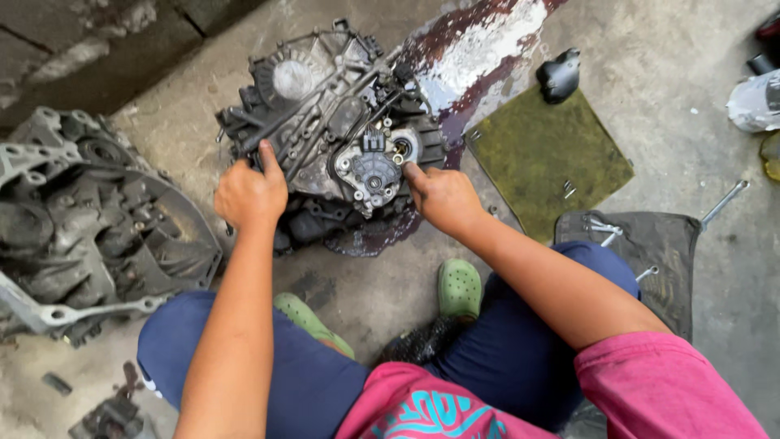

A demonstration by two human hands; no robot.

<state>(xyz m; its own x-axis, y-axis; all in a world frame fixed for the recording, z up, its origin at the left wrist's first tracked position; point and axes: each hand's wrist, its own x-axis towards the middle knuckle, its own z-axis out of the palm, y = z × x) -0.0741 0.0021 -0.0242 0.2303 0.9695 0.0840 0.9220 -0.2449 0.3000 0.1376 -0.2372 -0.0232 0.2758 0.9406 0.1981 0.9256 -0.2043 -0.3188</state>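
So I'm squatting on the concrete floor [650, 49] with the gearbox [325, 122] right in front of my knees, sitting in a dark oily puddle [471, 49]. My left hand [250, 193] is curled over its left edge, thumb up, fingers wrapped round the casing. My right hand [443, 197] is on the right side, index finger stretched out and touching next to the small round cover [374, 175], the other fingers loosely bent, nothing held in them. A second housing [89, 219] lies off to my left, well apart from the gearbox. To the right there's a green mat [544, 154] with a black cap [559, 75] at its top edge, plus a dark cloth [650, 244] with wrenches [605, 232] on it near my right knee.
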